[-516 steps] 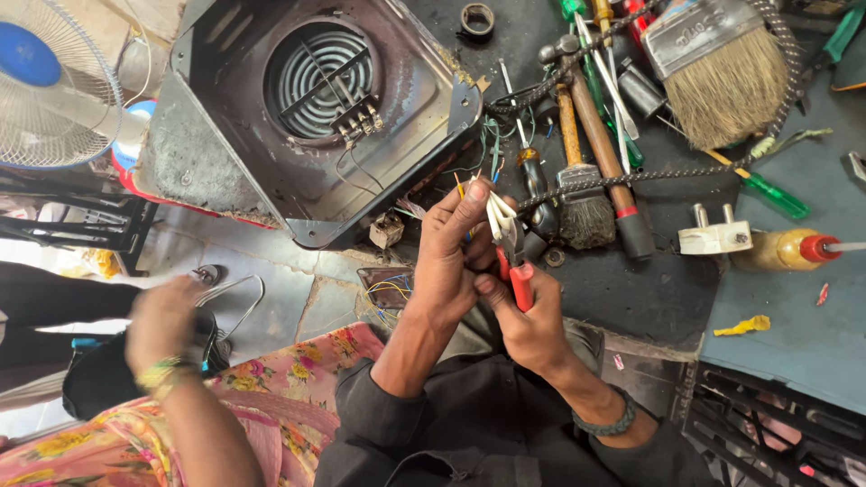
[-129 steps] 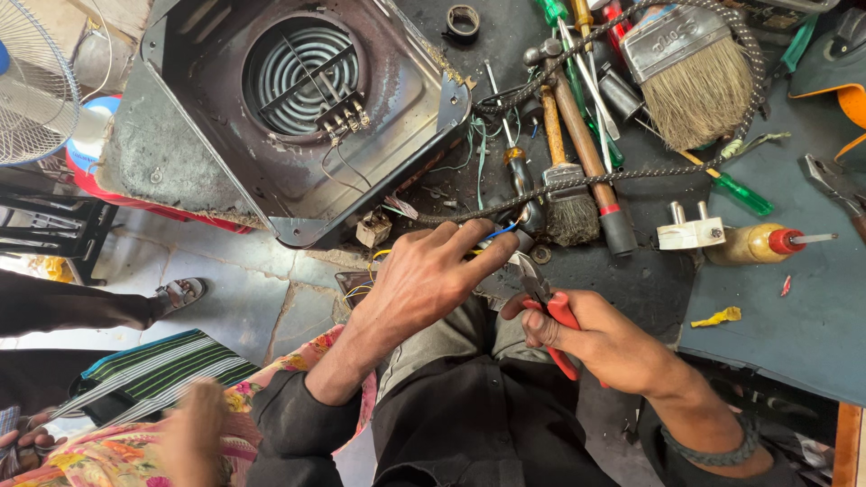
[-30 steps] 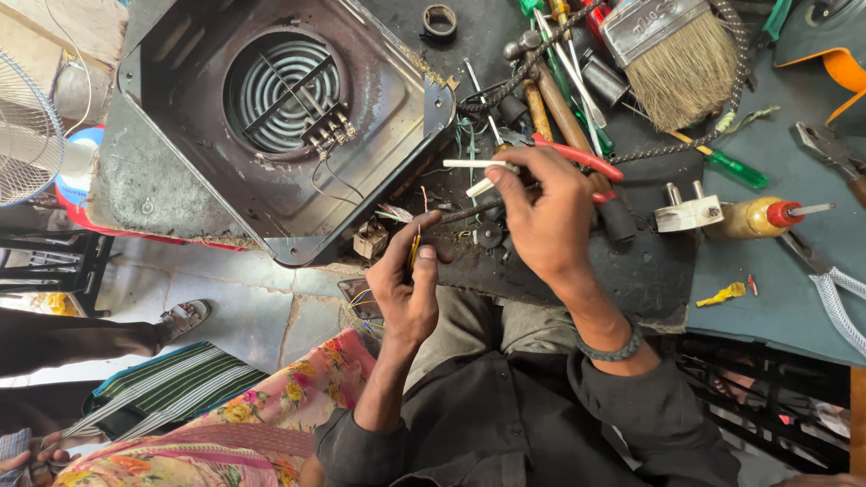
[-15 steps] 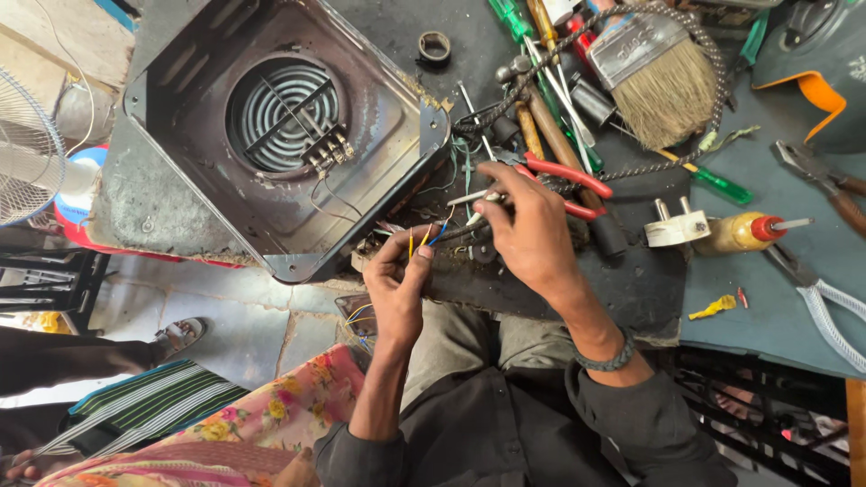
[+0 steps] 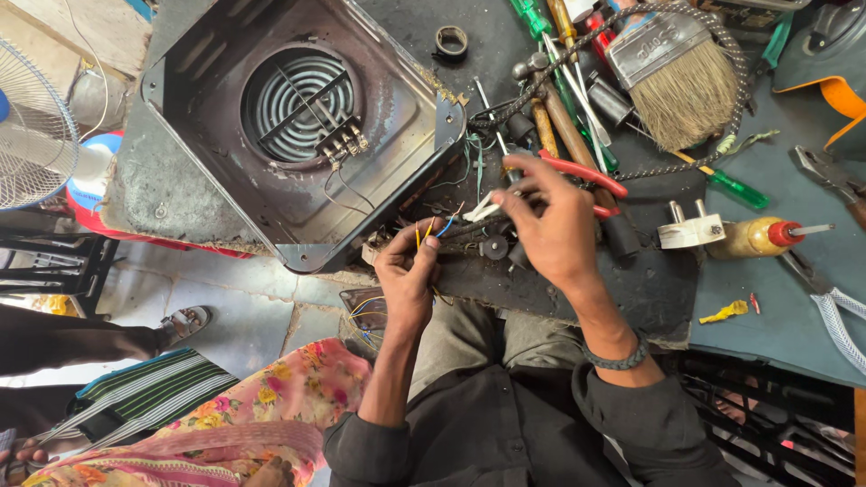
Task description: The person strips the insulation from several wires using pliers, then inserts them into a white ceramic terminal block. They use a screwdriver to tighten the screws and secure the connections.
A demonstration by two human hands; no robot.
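Cluttered dark worktop (image 5: 649,298) fills the head view, seen from above, with tiled floor (image 5: 244,307) showing past its near edge.

Head view: a square metal heater housing (image 5: 180,189) lies tilted at upper left, its spiral coil (image 5: 298,104) exposed in the round opening. Thin wires (image 5: 433,230), yellow and blue among them, run from the housing's lower corner. Left hand (image 5: 408,271) pinches these wires between thumb and fingertips, closed on them just beside the housing corner. Right hand (image 5: 550,225) sits close by to the right, fingers curled and closed on a pale wire end (image 5: 483,206); the two hands are near each other but not touching.

Just behind the right hand lie red-handled pliers (image 5: 586,176). Further back: a wide paintbrush (image 5: 686,81), a green screwdriver (image 5: 735,189), wooden-handled tools (image 5: 559,126). To the right, a white plug (image 5: 690,230) and a small yellow bottle with a red cap (image 5: 758,236). A roll of tape (image 5: 451,41) rests at top centre.

At far left, a fan grille (image 5: 32,135). Another person's sandalled foot (image 5: 185,322) stands on the floor, floral cloth (image 5: 271,406) below.
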